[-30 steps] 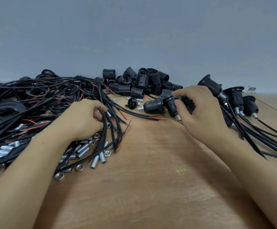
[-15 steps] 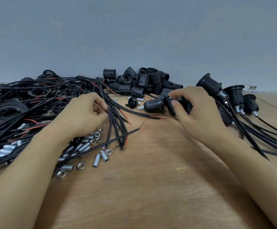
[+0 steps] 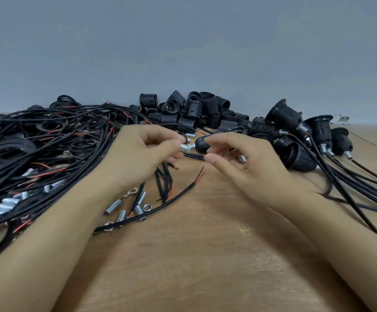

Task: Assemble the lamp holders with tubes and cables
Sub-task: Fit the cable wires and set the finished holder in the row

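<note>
My left hand (image 3: 142, 154) pinches a short silver metal tube (image 3: 186, 147); my right hand (image 3: 246, 163) grips a black plastic lamp-holder cap (image 3: 202, 144), tube tip at its neck. Finished holders with cables (image 3: 318, 131) lie right. Loose black cables (image 3: 47, 143) and threaded black holder shells (image 3: 196, 109) remain, so most work appears outstanding.

Wooden table (image 3: 205, 255) — cables (image 3: 47, 140), tubes (image 3: 113, 207), holders (image 3: 194, 113)

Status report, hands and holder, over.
Left hand pinches tube. Right hand grips holder cap. Tube at cap, not seated. Loose cables below.
</note>
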The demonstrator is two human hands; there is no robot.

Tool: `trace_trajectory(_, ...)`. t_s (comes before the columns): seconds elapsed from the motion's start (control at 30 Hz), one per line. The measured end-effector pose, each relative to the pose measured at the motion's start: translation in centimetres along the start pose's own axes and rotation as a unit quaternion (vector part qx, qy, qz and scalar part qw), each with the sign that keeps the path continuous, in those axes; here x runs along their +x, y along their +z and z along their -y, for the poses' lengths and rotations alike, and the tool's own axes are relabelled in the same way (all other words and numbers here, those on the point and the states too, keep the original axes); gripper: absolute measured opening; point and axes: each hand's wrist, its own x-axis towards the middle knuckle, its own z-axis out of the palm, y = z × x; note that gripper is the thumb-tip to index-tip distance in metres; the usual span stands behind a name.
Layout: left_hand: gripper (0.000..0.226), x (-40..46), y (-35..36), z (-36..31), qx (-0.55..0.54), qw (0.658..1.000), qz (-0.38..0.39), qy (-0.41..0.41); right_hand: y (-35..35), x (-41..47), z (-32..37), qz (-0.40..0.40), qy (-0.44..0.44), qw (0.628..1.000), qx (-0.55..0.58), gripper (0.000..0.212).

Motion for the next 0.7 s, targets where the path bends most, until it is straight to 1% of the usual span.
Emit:
trace_trajectory(0.1, 0.010, -0.7, 1.7, 0.3, 0.014, 0.998, 0.056, 0.018, 0.6, 0.0, 0.5, 0.024, -0.012, 0.999, 0.021, 0.022)
trace_trajectory(0.17, 0.012, -0.9, 2.3, 0.5, 0.031, 0.997, 0.064, 0.023, 0.7, 0.0, 0.6, 0.033, -0.003, 0.999, 0.037, 0.020)
trace_trajectory(0.27, 0.017, -1.0, 2.8, 0.9, 0.060, 0.997, 0.043, 0.021, 0.6, -0.1, 0.6, 0.062, 0.037, 0.994, 0.083, 0.024)
trace_trajectory(0.37, 0.018, -1.3, 3.2, 1.1, 0.107, 0.993, 0.002, 0.045, 0.6, -0.1, 0.8, 0.087, 0.021, 0.995, 0.053, 0.028)
trace_trajectory(0.43, 0.020, -1.3, 3.4, 0.9, 0.112, 0.992, -0.023, 0.061, 0.6, -0.1, 0.8, 0.075, 0.025, 0.996, 0.046, 0.024)
trace_trajectory(0.47, 0.020, -1.4, 3.4, 0.8, 0.095, 0.993, -0.027, 0.061, 0.7, -0.1, 0.8, 0.063, 0.047, 0.994, 0.073, 0.020)
trace_trajectory(0.53, 0.025, -1.4, 3.5, 0.7, 0.052, 0.997, -0.014, 0.052, 0.7, 0.0, 1.0, 0.033, 0.120, 0.976, 0.180, 0.010)
trace_trajectory(0.6, 0.019, -1.6, 3.7, 0.8, 0.045, 0.997, 0.001, 0.059, 0.8, 0.1, 1.1, 0.007, 0.188, 0.939, 0.288, 0.006)
trace_trajectory(0.67, 0.020, -1.7, 3.9, 1.0, 0.052, 0.996, -0.011, 0.070, 0.8, 0.2, 1.1, -0.002, 0.240, 0.898, 0.369, 0.009)
trace_trajectory(0.7, 0.022, -1.7, 3.9, 1.1, 0.051, 0.996, -0.018, 0.075, 0.9, 0.2, 1.1, -0.002, 0.257, 0.884, 0.390, 0.014)
